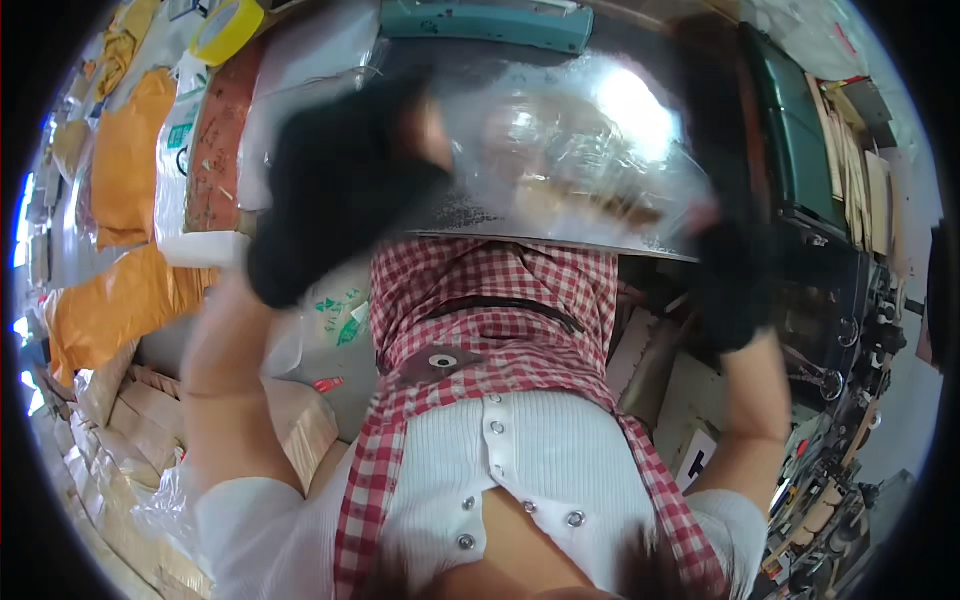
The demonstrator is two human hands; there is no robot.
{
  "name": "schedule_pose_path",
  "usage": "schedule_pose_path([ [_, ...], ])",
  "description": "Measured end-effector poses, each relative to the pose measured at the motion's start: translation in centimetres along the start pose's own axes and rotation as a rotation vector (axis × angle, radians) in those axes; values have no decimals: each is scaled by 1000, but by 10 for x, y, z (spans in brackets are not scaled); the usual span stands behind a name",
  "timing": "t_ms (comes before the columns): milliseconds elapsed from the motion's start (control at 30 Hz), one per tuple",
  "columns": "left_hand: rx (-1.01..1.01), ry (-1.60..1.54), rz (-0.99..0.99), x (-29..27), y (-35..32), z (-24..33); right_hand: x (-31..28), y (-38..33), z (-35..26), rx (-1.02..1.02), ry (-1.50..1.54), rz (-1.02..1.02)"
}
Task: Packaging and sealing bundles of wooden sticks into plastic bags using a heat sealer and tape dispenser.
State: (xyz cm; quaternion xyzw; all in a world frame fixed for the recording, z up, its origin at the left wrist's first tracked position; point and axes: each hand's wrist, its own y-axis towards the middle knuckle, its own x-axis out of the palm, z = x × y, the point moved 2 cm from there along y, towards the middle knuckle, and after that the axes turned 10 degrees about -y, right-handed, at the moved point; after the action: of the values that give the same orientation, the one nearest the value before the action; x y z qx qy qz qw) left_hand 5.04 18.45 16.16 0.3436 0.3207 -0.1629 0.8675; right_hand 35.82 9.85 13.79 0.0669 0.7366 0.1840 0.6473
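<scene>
clear crinkly plastic bag (570, 150) sits at twelve o'clock over the grey metal bench (560, 240). left hand (335, 190), black-gloved, clutches its ten o'clock edge; right hand (730, 275) grips at three. looks like mid-bagging, steady hold needed.

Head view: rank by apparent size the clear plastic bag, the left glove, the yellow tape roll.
1. Clear plastic bag, largest.
2. Left glove, but it sits nearer the camera and is blurred, so its size is inflated.
3. Yellow tape roll, smallest, at the picture's rim.
</scene>
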Motion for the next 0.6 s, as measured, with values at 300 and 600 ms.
schedule_pose_path([
  [300,-199,-403,-427,-52,145,6,-72,132,53,-119,232,-134],
  [600,-251,-372,-271,-26,82,15,0,109,-61,-508,90,248],
])
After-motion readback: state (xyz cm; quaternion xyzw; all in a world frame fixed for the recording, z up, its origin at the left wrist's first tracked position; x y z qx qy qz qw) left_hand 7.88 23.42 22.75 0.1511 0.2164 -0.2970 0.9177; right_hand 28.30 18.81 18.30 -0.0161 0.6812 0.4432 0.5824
